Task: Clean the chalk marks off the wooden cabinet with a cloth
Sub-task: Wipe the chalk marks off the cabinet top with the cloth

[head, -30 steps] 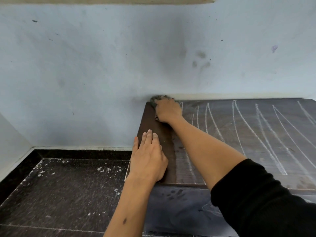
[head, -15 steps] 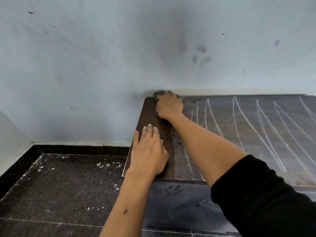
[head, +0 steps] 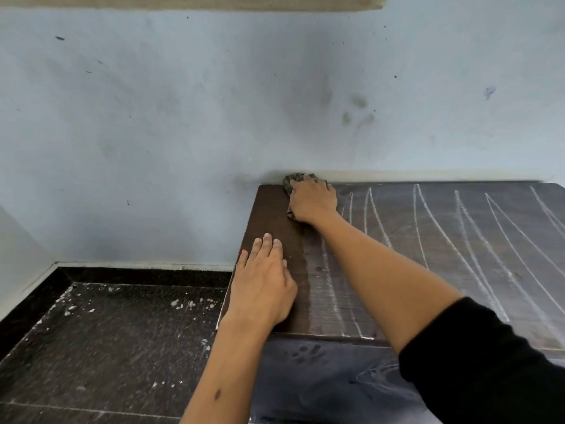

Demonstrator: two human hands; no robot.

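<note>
Cloth point(head: 294, 179), bunched under the right hand point(head: 312, 201), presses the cabinet top's point(head: 458, 240) far left corner; chalk marks point(head: 443, 228) lie rightward. Left hand point(head: 263, 286), fingers flat together, steadies the cabinet's near edge.

The dark wooden cabinet point(head: 275, 228) top is clean along its left strip; white chalk marks point(head: 434, 228) streak the rest. My crumpled grey cloth point(head: 290, 182) lies bunched at its back left corner.

Cloth point(head: 294, 181) is lying under R hand point(head: 312, 201) at cabinet point(head: 428, 240) top's far-left corner (against wall point(head: 183, 117)); L hand point(head: 263, 286) is resting nearer, chalk marks point(head: 458, 240) to the right.
</note>
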